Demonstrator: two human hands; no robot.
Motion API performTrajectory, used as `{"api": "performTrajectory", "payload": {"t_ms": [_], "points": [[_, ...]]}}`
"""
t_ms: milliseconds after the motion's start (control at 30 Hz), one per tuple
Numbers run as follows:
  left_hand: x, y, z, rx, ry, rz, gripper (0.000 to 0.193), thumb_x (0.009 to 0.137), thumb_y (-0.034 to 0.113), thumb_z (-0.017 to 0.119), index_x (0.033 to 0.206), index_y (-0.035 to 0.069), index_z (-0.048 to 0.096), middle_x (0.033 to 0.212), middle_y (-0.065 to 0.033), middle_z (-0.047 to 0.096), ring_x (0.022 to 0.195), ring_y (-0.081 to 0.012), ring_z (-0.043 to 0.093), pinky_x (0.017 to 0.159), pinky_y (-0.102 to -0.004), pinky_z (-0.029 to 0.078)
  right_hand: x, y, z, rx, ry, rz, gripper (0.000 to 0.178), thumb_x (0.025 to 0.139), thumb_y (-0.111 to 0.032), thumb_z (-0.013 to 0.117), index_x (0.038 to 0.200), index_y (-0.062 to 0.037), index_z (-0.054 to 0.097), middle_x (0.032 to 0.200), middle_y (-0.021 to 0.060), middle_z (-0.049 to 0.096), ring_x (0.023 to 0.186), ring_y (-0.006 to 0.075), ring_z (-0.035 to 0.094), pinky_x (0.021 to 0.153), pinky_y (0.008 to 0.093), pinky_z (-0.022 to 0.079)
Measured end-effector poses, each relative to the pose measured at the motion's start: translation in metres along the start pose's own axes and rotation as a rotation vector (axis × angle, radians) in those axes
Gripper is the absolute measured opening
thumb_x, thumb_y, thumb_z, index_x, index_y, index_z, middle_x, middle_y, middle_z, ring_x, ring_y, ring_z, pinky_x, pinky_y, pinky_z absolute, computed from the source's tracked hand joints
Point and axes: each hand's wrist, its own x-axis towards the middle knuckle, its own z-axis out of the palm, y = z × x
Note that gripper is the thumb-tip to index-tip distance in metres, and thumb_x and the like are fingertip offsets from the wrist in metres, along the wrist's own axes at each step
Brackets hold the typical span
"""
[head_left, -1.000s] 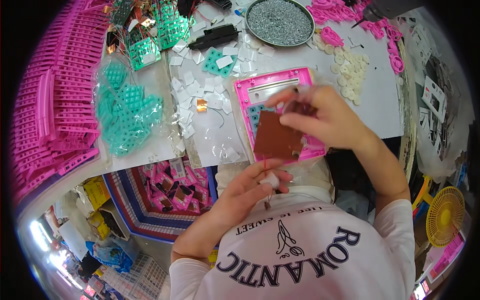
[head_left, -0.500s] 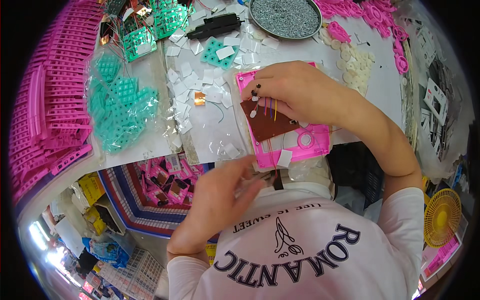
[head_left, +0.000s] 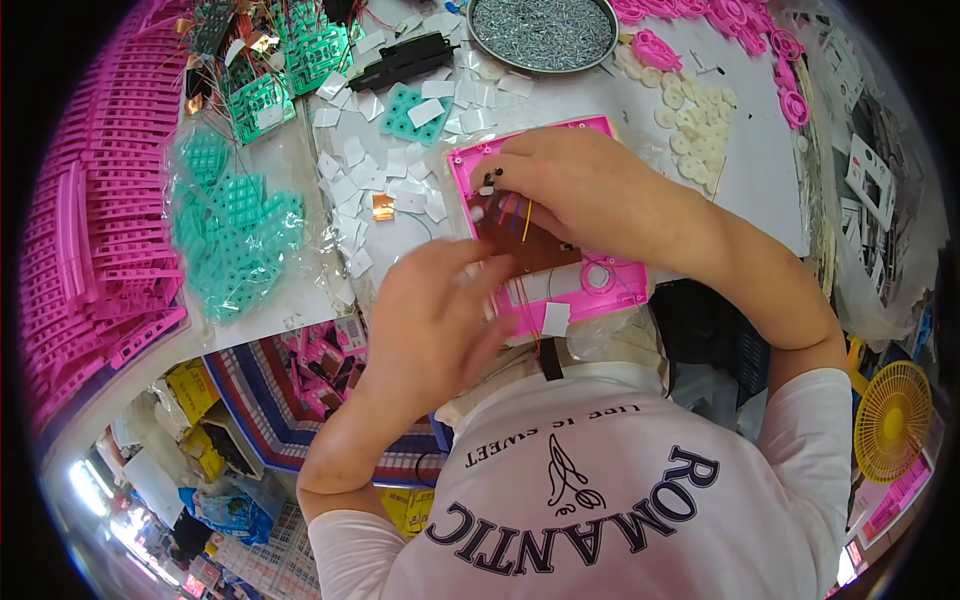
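Two hands on pink housing: your left hand has come up, fingers loosely spread (grip unclear); right hand now presses brown board, wires pinched

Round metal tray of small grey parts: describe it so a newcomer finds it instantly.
Start at the white worktable and look to its far edge, beyond the pink plastic frame under the right hand. There sits the round metal tray, heaped with tiny grey metal pieces. It is the only grey, circular, rimmed thing among flat pink, teal and white parts.
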Motion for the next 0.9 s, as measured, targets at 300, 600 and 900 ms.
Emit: {"api": "performTrajectory", "payload": {"t_ms": [300, 600, 900], "points": [[-0.004, 0.008, 0.009, 0.268, -0.198, 0.122, 0.065, 0.078, 0.044, 0.077, 0.130, 0.008, 0.064, 0.138, -0.0077, 0.060, 0.137, -0.0233, 0.050, 0.113, -0.0565, 0.030, -0.059, -0.043, -0.023, -0.192, 0.019, -0.014, 0.054, 0.079, -0.025, 0.078, 0.123, 0.0029, 0.064, 0.138, 0.0186, 0.059, 0.130, 0.0356, 0.052, 0.108, 0.0486, 0.043], [0.036, 0.002, -0.022, 0.089, -0.397, 0.170, 0.050, 0.080, 0.036, 0.080, 0.120, 0.007, 0.069, 0.120, -0.0074, 0.068, 0.114, -0.0239, 0.063, 0.096, -0.0421, 0.046, -0.061, -0.069, -0.009, -0.387, -0.321, 0.005, 0.071, 0.084, -0.045, 0.069, 0.130, 0.0094, 0.061, 0.147, 0.0231, 0.052, 0.143, 0.0376, 0.041, 0.117, 0.0546, 0.031], [0.219, -0.088, 0.019, 0.349, 0.119, 0.243, 0.015, 0.079, 0.029, 0.079, 0.084, 0.015, 0.076, 0.086, -0.0043, 0.070, 0.096, -0.0259, 0.067, 0.085, -0.0472, 0.045, -0.048, -0.084, -0.010, -0.551, -0.354, -0.005, 0.065, 0.085, -0.045, 0.068, 0.121, 0.0093, 0.067, 0.139, 0.0236, 0.057, 0.132, 0.0348, 0.049, 0.116, 0.0545, 0.032]]}}
